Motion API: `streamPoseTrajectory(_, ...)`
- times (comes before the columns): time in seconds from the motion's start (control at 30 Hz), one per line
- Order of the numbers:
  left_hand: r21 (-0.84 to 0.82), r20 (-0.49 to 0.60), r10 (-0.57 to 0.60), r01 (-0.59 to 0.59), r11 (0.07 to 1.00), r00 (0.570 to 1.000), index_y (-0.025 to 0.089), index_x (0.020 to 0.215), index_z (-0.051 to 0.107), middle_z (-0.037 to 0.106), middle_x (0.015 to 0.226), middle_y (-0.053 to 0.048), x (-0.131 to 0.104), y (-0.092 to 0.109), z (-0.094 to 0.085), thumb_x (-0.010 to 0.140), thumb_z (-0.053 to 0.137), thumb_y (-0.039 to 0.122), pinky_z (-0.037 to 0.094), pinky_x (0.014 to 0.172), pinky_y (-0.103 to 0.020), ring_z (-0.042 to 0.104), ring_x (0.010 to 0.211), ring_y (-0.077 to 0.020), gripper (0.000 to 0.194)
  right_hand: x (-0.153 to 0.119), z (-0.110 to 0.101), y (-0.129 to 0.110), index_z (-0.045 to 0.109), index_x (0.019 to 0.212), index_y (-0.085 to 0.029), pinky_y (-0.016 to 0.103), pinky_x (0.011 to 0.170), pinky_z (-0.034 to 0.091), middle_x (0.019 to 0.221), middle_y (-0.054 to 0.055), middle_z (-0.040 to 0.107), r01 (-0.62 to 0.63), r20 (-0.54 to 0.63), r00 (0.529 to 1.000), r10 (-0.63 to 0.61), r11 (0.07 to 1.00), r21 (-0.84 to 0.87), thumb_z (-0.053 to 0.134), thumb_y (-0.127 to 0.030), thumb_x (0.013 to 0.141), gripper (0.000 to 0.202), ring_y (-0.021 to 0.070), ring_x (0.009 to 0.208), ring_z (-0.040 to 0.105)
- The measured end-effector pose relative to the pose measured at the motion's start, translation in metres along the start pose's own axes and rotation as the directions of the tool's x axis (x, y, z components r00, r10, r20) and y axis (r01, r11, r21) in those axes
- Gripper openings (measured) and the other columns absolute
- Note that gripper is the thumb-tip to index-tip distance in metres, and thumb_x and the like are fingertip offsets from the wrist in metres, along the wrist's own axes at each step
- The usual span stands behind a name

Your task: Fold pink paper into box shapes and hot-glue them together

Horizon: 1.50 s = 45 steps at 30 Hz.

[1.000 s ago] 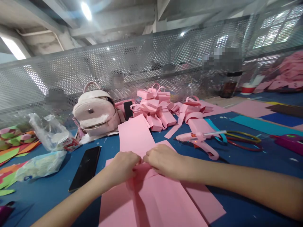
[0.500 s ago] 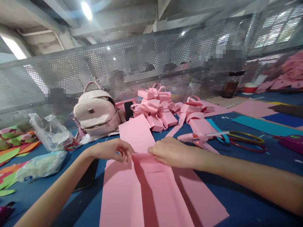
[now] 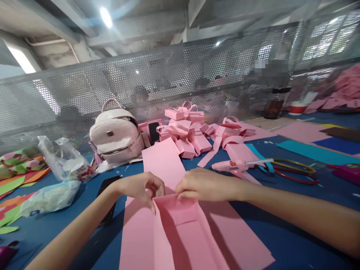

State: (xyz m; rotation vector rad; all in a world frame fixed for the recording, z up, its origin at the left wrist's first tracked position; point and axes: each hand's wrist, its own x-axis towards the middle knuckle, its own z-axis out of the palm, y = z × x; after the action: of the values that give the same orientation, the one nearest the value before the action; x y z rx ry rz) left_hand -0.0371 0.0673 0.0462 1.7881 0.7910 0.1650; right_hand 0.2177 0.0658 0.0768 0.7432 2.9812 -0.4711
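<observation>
A folded pink paper tray [image 3: 188, 240] with raised sides lies at the bottom centre, on top of larger flat pink sheets [image 3: 135, 232]. The fingers of my right hand [image 3: 197, 185] are closed on its far edge, near the right corner. At the far left corner, my left hand [image 3: 147, 187] has its fingers curled, with the thumb against the outside of the tray; whether it grips the paper is unclear. Beyond both hands lies another pink sheet [image 3: 163, 161].
A pink glue gun [image 3: 233, 165] lies right of my right hand. Behind are a pale backpack [image 3: 115, 137] and a heap of small pink paper bags [image 3: 185, 127]. A dark phone [image 3: 108, 210] lies under my left forearm, and plastic bags [image 3: 50, 197] sit at the left.
The far edge of the tray stands higher and has come nearer to me. Both hands have moved slightly nearer with it, and the left thumb now points down along the corner.
</observation>
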Motion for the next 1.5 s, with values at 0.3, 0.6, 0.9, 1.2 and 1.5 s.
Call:
streamPoseTrajectory(0.3, 0.056, -0.057, 0.042, -0.039, 0.998, 0.997, 0.014, 0.076, 0.066, 0.064, 0.074, 0.001, 0.0, -0.001, 0.0, 0.061, 0.095, 0.045, 0.045, 0.065, -0.022, 0.054, 0.067, -0.0108, 0.045, -0.002, -0.002, -0.005, 0.077, 0.085, -0.02, 0.026, 0.059, 0.027, 0.082, 0.003, 0.077, -0.019, 0.0, 1.0, 0.019, 0.996, -0.089, 0.059, -0.018, 0.097, 0.022, 0.0166, 0.073, 0.064)
streamPoseTrajectory(0.6, 0.304, -0.3, 0.207, -0.112, 0.946, 0.931, 0.016, 0.1, 0.07, 0.071, 0.106, -0.009, -0.001, 0.027, 0.016, 0.095, 0.064, 0.031, 0.046, 0.094, -0.033, 0.063, 0.1, -0.0209, 0.016, -0.002, 0.005, -0.008, 0.077, 0.094, -0.015, 0.03, 0.056, 0.023, 0.088, 0.012, 0.078, -0.145, 0.018, 0.988, 0.155, 0.955, -0.259, 0.053, -0.021, 0.097, 0.025, 0.0244, 0.079, 0.071)
streamPoseTrajectory(0.9, 0.654, -0.312, 0.01, 0.207, 0.727, 0.95, 0.017, 0.111, 0.072, 0.076, 0.106, -0.011, -0.007, 0.062, 0.077, 0.104, 0.051, 0.039, 0.052, 0.081, -0.032, 0.073, 0.094, -0.0269, 0.031, -0.002, 0.005, -0.011, 0.034, 0.158, -0.012, 0.029, 0.063, 0.039, 0.111, 0.015, 0.076, -0.241, 0.022, 0.97, 0.243, 0.968, -0.071, 0.044, -0.012, 0.095, 0.064, 0.0285, 0.098, 0.072)
streamPoseTrajectory(1.2, 0.644, -0.043, 0.04, -0.003, 0.765, 0.998, 0.022, 0.126, 0.07, 0.066, 0.142, -0.007, -0.006, 0.039, 0.055, 0.085, 0.055, -0.002, 0.049, 0.106, -0.035, 0.064, 0.129, -0.0263, 0.05, -0.002, 0.016, 0.005, 0.077, 0.099, -0.019, 0.031, 0.076, 0.041, 0.102, 0.008, 0.07, 0.076, -0.13, 0.986, -0.108, 0.97, -0.23, 0.059, -0.004, 0.093, 0.025, 0.0229, 0.101, 0.061)
streamPoseTrajectory(1.5, 0.692, -0.063, 0.161, -0.073, 0.718, 0.985, 0.024, 0.089, 0.079, 0.081, 0.102, 0.001, -0.007, 0.034, 0.04, 0.073, 0.042, -0.015, 0.049, 0.092, -0.026, 0.073, 0.097, -0.0176, 0.056, 0.01, 0.043, 0.0, 0.074, 0.086, -0.02, 0.032, 0.072, 0.038, 0.079, -0.001, 0.072, 0.3, -0.101, 0.93, -0.354, 0.888, -0.349, 0.069, -0.013, 0.091, 0.01, 0.0178, 0.076, 0.061)
